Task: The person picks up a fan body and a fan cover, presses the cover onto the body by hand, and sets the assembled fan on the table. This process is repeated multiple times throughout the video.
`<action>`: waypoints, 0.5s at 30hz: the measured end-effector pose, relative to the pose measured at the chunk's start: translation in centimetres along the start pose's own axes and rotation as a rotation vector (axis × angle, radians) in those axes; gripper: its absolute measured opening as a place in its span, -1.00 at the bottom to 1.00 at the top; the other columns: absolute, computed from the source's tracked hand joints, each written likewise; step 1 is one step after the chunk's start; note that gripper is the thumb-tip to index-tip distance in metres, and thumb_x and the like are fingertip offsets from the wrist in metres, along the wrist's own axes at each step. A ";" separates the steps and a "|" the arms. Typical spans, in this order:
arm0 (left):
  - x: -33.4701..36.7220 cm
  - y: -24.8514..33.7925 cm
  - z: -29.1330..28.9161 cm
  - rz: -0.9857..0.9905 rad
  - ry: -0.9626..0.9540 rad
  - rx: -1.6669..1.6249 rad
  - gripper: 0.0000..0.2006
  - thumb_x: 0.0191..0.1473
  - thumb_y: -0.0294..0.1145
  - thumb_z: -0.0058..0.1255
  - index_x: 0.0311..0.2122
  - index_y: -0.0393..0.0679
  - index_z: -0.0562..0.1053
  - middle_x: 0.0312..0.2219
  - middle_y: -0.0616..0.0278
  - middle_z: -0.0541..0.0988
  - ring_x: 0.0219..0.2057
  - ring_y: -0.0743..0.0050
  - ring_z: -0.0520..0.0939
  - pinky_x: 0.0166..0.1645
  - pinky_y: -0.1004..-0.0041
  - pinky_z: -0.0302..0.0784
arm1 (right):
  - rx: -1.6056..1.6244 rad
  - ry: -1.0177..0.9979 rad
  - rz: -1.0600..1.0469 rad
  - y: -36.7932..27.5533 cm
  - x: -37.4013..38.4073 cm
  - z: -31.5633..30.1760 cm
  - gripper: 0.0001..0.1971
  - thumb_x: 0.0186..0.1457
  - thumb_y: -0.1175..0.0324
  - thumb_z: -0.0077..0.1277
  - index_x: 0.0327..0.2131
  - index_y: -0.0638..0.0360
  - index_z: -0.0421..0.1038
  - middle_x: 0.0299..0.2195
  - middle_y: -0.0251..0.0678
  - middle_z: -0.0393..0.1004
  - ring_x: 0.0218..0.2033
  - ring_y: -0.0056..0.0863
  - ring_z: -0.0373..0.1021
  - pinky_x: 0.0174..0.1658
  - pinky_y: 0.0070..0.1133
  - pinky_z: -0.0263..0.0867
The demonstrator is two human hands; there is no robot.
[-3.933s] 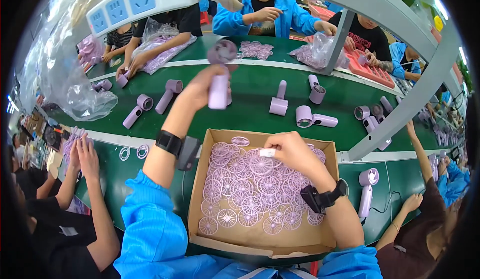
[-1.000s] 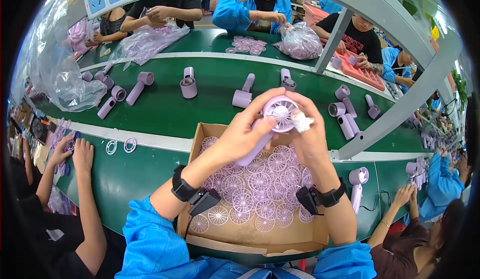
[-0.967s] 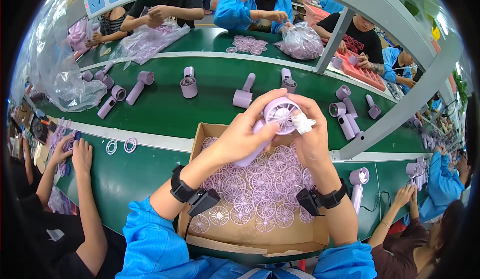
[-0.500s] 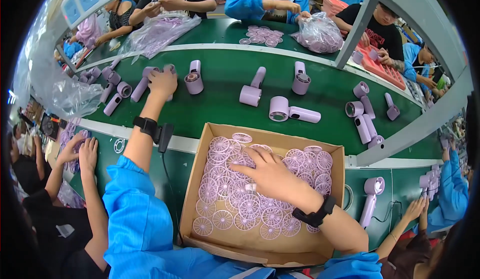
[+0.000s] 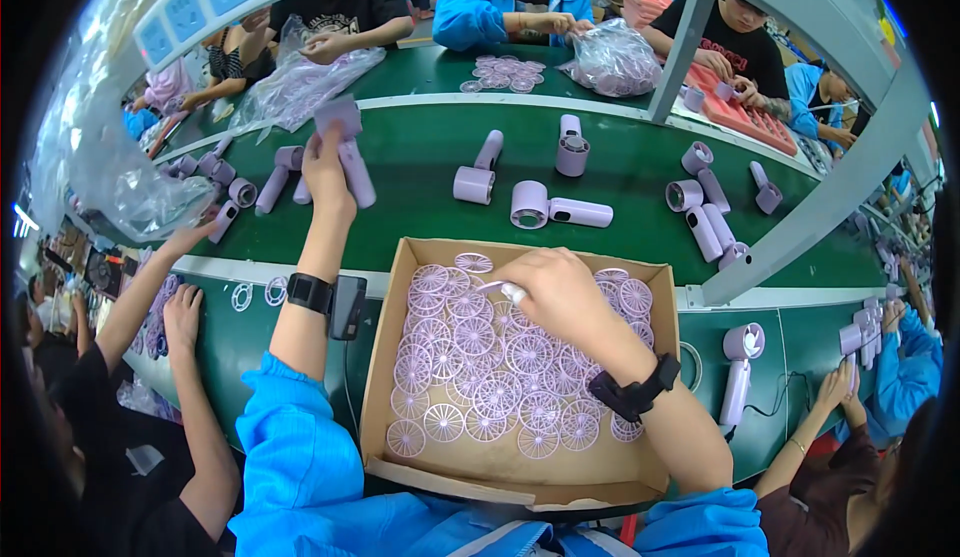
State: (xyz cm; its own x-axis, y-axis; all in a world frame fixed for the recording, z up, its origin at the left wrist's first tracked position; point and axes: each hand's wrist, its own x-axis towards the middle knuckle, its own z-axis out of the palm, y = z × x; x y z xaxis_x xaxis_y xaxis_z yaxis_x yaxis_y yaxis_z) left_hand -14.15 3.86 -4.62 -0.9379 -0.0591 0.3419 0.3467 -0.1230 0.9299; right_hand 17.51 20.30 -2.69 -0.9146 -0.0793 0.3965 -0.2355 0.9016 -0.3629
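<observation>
My left hand (image 5: pixel 324 175) is closed around a lilac handheld fan (image 5: pixel 357 175), raised above the green conveyor belt with its round head up. Over the cardboard box (image 5: pixel 402 287), my right hand (image 5: pixel 565 292) pinches a thin lilac fan grille (image 5: pixel 490 285), seen nearly edge-on. A white covering (image 5: pixel 513 293) shows on one of its fingertips. Many round spoked grilles (image 5: pixel 473 335) lie in a loose heap inside the box below that hand.
More lilac fans (image 5: pixel 562 212) lie scattered along the green belt (image 5: pixel 420 172). A grey metal post (image 5: pixel 810 227) slants across the right. At the left, a neighbour's arm (image 5: pixel 150 277) reaches toward the belt beside a clear plastic bag (image 5: pixel 150 192). Co-workers sit opposite.
My left hand has lifted a fan off the belt. My right hand, earlier spread over the heap, has risen with a grille pinched in its fingers. The left neighbour's arm has reached forward.
</observation>
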 end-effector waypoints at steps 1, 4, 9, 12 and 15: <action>-1.1 2.2 0.7 -0.091 -0.058 -0.265 -0.40 -0.02 0.07 0.09 -0.06 -0.23 0.30 -0.23 0.21 0.46 -0.24 0.25 0.51 0.02 0.30 0.38 | 0.071 -0.056 -0.010 0.5 -0.2 -0.4 -0.68 -0.12 0.50 0.06 -0.19 0.12 0.45 -0.28 -0.29 0.50 -0.20 -0.29 0.41 -0.12 -0.42 0.31; -4.8 8.2 1.8 -0.502 -0.358 -0.787 -0.51 0.06 0.06 0.00 -0.06 -0.11 0.29 -0.26 0.27 0.45 -0.32 0.37 0.51 -0.06 0.23 0.42 | 0.276 -0.084 0.003 0.8 -0.5 -1.4 -0.77 -0.04 0.48 0.05 -0.23 0.17 0.44 -0.28 -0.27 0.50 -0.20 -0.32 0.43 -0.13 -0.41 0.34; -8.6 10.0 4.8 -0.859 -0.768 -1.012 -0.61 0.11 -0.02 -0.03 -0.05 0.04 0.23 -0.26 0.22 0.46 -0.31 0.42 0.53 -0.19 0.19 0.51 | 1.006 0.181 0.280 1.2 0.1 -1.6 -0.86 0.10 0.46 -0.03 -0.24 0.22 0.37 -0.25 -0.25 0.46 -0.19 -0.40 0.43 -0.12 -0.42 0.40; -13.5 11.8 6.9 -0.602 -0.674 -0.694 -0.50 0.08 -0.29 0.04 0.09 0.07 0.14 -0.21 0.17 0.46 -0.27 0.41 0.54 -0.15 0.18 0.52 | 1.314 0.386 0.392 1.2 -0.1 -2.1 -0.85 0.14 0.47 -0.06 -0.20 0.21 0.31 -0.23 -0.24 0.44 -0.18 -0.41 0.43 -0.10 -0.43 0.42; -18.1 14.1 7.4 -0.254 -0.648 -0.664 -0.32 0.02 -0.44 0.07 0.19 0.04 0.00 -0.20 0.12 0.43 -0.28 0.41 0.55 -0.25 0.39 0.55 | 1.473 0.577 0.369 0.7 0.1 -3.1 -0.82 0.15 0.49 -0.09 -0.15 0.19 0.26 -0.21 -0.23 0.41 -0.18 -0.40 0.43 -0.08 -0.43 0.43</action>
State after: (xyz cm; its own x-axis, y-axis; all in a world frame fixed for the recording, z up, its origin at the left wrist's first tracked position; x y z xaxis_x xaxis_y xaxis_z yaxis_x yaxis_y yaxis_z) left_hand 7.63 10.50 3.26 -0.7419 0.5809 0.3348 -0.1175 -0.6043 0.7881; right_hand 18.25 22.28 -0.24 -0.8315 0.5042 0.2331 -0.4470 -0.3584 -0.8196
